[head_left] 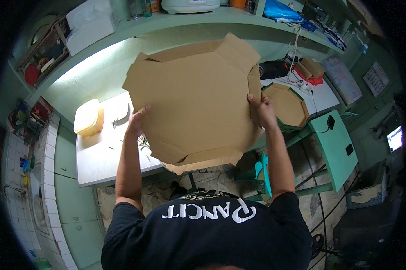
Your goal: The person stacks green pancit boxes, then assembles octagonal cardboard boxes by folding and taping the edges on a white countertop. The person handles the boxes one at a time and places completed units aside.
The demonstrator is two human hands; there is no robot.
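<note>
A large octagonal cardboard tray [194, 99] with folded side flaps is held up in front of me, its plain brown face toward me. At its left side my left hand [138, 121] grips the edge, thumb on the face. My right hand [262, 108] pinches the right rim, thumb on the near side. The corner flaps stick out at the upper right and along the bottom edge. Just past my right hand lies a smaller octagonal cardboard tray [285, 102] with a green rim, partly hidden by that hand and forearm.
A white table [95, 166] carries a yellow tub with a pale lid [88, 117] and small scraps. Above runs a green shelf [144, 22]. A green bench [335, 153] with a phone stands right; a tiled sink [38, 193] is far left.
</note>
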